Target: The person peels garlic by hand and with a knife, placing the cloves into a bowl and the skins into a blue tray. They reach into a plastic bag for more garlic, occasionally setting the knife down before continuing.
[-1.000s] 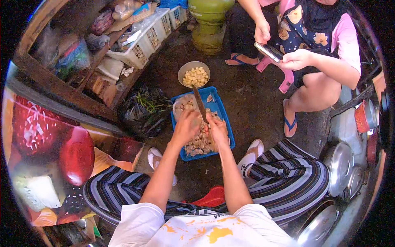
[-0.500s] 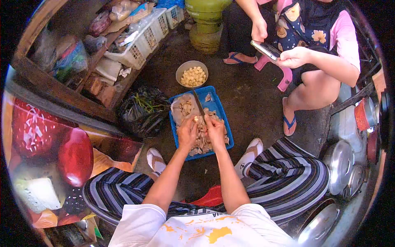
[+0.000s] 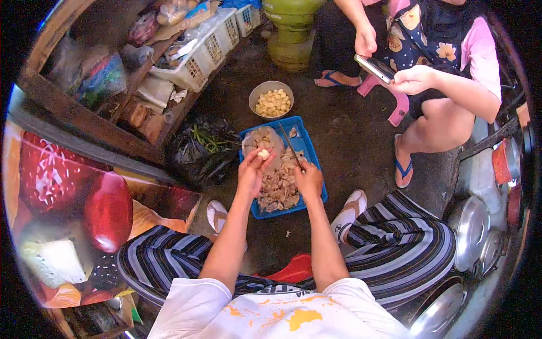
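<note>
Plain white short-sleeved t-shirt (image 3: 271, 311) with orange-yellow splotches and dark lettering on the chest, baggy trousers (image 3: 406, 243) in dark and pale stripes, white slippers (image 3: 349, 208). Left hand (image 3: 252, 169) and right hand (image 3: 309, 179) are bare.

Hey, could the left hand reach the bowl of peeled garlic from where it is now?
Probably yes. The left hand, holding a clove, is over the blue tray; the bowl sits just beyond it with nothing between, and the knife is off to the right.

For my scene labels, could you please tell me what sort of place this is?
Probably a home kitchen's floor: a green gas cylinder, metal pot lids, and a bowl of peeled garlic cloves beside the blue tray.
</note>
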The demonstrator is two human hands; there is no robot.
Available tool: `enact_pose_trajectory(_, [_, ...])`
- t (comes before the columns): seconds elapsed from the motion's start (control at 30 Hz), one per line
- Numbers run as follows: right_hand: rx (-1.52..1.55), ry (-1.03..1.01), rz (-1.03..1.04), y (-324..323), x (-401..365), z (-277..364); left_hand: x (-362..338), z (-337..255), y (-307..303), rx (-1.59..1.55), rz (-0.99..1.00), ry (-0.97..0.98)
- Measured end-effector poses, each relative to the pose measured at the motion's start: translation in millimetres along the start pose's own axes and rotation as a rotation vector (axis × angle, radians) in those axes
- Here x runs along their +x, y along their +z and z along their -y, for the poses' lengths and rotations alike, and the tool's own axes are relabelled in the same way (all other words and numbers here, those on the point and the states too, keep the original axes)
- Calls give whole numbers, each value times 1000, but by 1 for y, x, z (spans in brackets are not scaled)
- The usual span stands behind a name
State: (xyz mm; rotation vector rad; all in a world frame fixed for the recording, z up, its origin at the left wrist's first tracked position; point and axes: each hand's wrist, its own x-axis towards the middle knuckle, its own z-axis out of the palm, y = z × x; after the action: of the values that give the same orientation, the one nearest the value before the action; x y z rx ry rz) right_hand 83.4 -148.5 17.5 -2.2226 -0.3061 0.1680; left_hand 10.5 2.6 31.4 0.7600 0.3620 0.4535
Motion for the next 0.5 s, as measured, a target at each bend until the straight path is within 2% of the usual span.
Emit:
enact_pose_trajectory(0.13, [-151, -30, 55, -12, -4, 15, -1, 2, 3, 67, -78, -29])
enact_pose_trajectory(0.23, [38, -234, -27, -5, -4, 17, -3, 4, 3, 98, -123, -44])
enact_pose_trajectory(0.37, [550, 0, 253, 23, 1, 13, -4, 5, 2, 133, -189, -59])
enact_pose_trajectory(0.43, [638, 66, 422, 8, -7, 30, -4, 5, 1, 146, -218, -49])
enact_pose_trajectory(0.5, [637, 37, 400, 12, -9, 31, -3, 7, 1, 151, -222, -39])
